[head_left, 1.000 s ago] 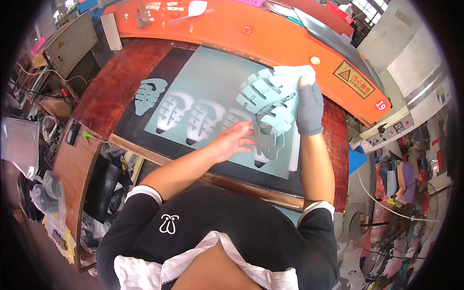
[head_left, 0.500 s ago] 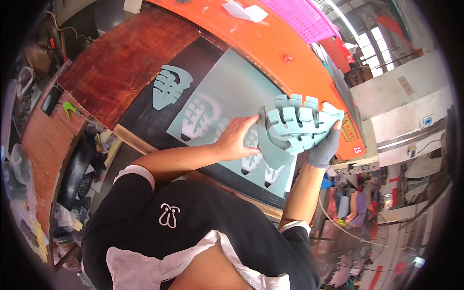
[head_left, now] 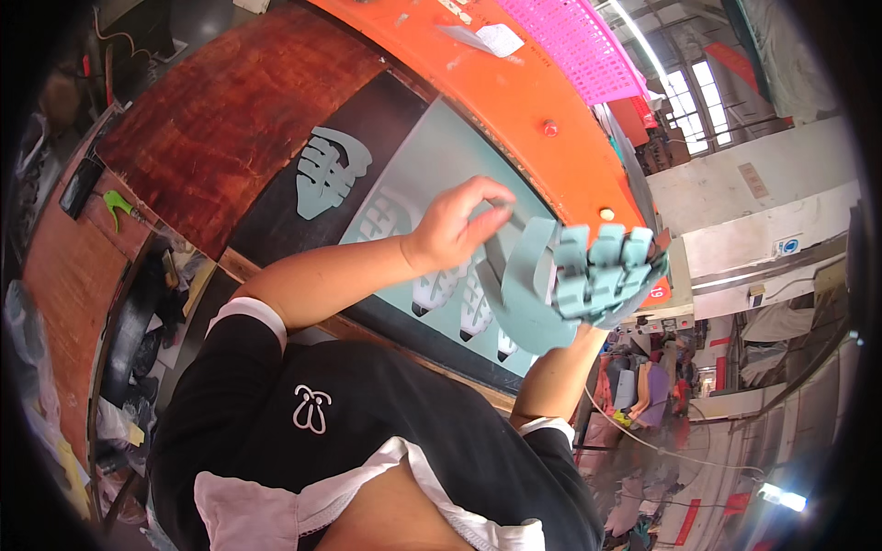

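Observation:
My right hand, in a grey glove (head_left: 625, 317), grips a stack of light teal cut pieces (head_left: 602, 275) with rows of slotted tabs, held up above the right end of the bench. The glove is mostly hidden behind the stack. A wide curved band of teal material (head_left: 524, 308) hangs from the stack's left side. My bare left hand (head_left: 455, 228) is beside that band, fingers curled toward the thumb; its blurred tips hide what they may hold. Below lies a teal sheet (head_left: 441, 147) with several pale, shoe-upper-like figures. Another slotted cut piece (head_left: 326, 174) lies on the dark board.
A dark board (head_left: 276, 197) lies under the sheet, beside a reddish-brown wooden panel (head_left: 230, 101). Along the far side runs an orange machine beam (head_left: 542, 87) with a pink plastic basket (head_left: 588, 50) and white paper (head_left: 499, 39). A green-handled tool (head_left: 117, 207) lies at left.
The stack in my right hand has tilted and come lower, with the band swinging down. My left hand has risen and its fingers have curled in. The view has shifted slightly.

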